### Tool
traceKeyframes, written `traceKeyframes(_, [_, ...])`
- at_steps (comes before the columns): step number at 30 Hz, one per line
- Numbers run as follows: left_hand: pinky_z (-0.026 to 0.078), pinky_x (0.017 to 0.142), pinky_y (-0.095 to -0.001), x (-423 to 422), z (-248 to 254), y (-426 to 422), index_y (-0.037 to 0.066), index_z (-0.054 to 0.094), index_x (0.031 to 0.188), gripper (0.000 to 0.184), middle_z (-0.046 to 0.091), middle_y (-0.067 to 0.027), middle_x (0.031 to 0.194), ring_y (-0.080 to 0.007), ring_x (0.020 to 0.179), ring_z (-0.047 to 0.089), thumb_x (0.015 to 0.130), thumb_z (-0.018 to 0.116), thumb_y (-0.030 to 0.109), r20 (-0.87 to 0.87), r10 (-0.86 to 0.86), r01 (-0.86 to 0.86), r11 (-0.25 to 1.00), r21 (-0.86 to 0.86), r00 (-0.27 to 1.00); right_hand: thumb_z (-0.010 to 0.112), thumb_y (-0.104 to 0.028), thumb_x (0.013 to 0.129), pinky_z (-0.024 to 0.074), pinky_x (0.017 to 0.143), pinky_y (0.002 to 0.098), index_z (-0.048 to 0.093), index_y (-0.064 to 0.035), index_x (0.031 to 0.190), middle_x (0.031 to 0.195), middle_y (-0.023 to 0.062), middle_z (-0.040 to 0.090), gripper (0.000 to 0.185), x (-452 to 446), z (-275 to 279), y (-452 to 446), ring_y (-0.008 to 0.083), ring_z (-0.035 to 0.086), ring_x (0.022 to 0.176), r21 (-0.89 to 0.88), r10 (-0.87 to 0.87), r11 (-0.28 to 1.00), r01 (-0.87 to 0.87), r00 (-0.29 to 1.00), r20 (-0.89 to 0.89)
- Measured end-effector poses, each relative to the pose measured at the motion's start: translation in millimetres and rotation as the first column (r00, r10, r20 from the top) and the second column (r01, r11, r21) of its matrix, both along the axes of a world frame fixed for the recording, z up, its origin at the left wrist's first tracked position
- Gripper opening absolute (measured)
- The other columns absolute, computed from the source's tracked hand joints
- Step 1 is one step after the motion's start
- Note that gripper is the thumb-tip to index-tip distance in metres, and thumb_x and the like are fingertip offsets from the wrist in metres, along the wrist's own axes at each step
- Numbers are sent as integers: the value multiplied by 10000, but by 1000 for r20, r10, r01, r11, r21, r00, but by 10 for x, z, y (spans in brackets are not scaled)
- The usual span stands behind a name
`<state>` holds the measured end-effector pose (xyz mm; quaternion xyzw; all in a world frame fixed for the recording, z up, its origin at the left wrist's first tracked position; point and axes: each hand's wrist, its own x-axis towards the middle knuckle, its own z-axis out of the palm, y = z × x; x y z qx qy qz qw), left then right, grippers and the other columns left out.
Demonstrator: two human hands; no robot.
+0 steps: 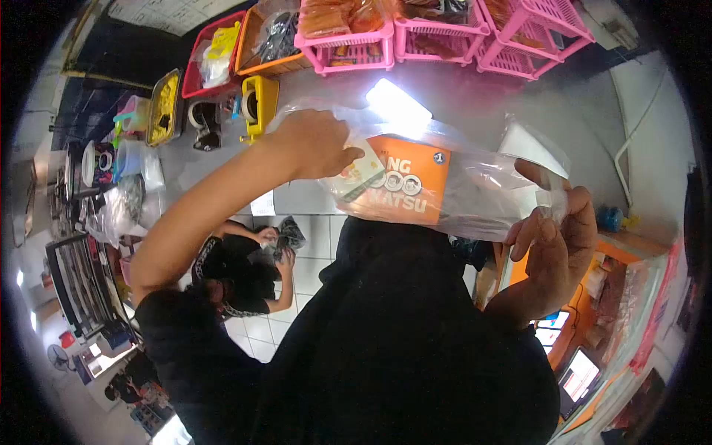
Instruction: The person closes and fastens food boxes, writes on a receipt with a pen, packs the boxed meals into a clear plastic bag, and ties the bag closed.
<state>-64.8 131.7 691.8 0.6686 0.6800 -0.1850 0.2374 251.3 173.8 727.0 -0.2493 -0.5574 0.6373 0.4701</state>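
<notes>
A clear plastic bag (486,185) stretches between my two hands above the counter's near edge. Inside it lies an orange printed food box (420,170). At the box's left side is a small pale box (360,174) with a light print, partly covered by my fingers. My left hand (311,141) is closed at the bag's left end, next to the pale box; whether it grips the pale box or only the plastic is unclear. Fingers of my right hand (556,237) pinch the bag's right end, with the thumb and fingertips on the film.
Pink baskets (347,46) with packets line the counter's back, beside a red basket (215,55). A yellow tape dispenser (259,104) stands on the grey counter (475,89). To the left, another person (241,271) handles a dark plastic bag (291,231).
</notes>
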Motion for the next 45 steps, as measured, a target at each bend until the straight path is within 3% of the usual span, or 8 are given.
traceKeyframes(4, [497,968,-429,214,-603,86,-48,637,1159,830,668,-204,1125,-364,1052,648,712,740,644,-49,-23,13,981,-196,999,597,-55,912,560,576,245,468,4,925,1198,376,597,142,68,-12,-52,102,648,570,8,98,995,-98,995,10])
traceKeyframes(10, [432,1062,-437,498,-868,-69,-108,591,1188,949,546,-295,1300,-379,1250,521,641,782,644,-321,11,32,991,127,947,617,-97,909,540,571,229,473,3,939,1224,374,584,178,149,-109,-151,106,609,518,-11,82,997,-82,997,2])
traceKeyframes(17, [416,1065,-463,519,-843,144,-56,625,1153,825,581,-254,1226,-391,1210,523,626,805,553,33,-127,129,991,-41,991,596,-15,905,532,629,239,483,6,991,1262,297,587,144,167,-16,-249,114,637,681,-66,96,993,-93,994,44])
traceKeyframes(22, [362,1111,-457,553,-1067,-14,-16,378,1428,1058,471,-169,1357,-338,1307,441,595,878,404,213,-279,226,943,244,936,582,-27,906,539,590,228,482,-1,967,1261,332,586,120,71,-19,-363,96,618,577,-34,-59,997,63,992,112])
traceKeyframes(28, [380,1086,-461,678,-793,-184,-2,519,1328,926,498,-205,1327,-377,1227,501,626,872,487,-163,-106,124,987,106,981,585,13,926,553,603,219,470,-7,1002,1273,304,584,139,-66,-49,-506,106,663,686,16,-122,993,121,988,96])
traceKeyframes(34, [488,951,-428,492,-1008,-193,-32,590,1193,813,531,-163,1225,-330,1161,525,646,852,510,66,-294,296,954,-33,954,571,34,932,550,625,228,491,-5,996,1271,286,603,110,-146,-101,-658,91,631,630,64,-250,968,244,961,115])
traceKeyframes(37, [521,878,-446,548,-1250,-225,-30,591,1170,771,532,-161,1181,-341,1115,542,650,855,476,-30,-355,328,824,462,934,568,-95,967,570,635,282,517,-38,978,1264,284,621,78,-243,-70,-740,95,603,543,108,-361,932,345,905,225])
traceKeyframes(45, [500,880,-482,204,-752,-184,-42,665,1058,691,606,-223,1180,-354,1085,601,808,680,603,108,-393,339,881,330,913,585,-107,960,567,634,254,536,-35,985,1260,291,622,90,-234,-82,-714,70,589,537,163,-409,911,380,887,215])
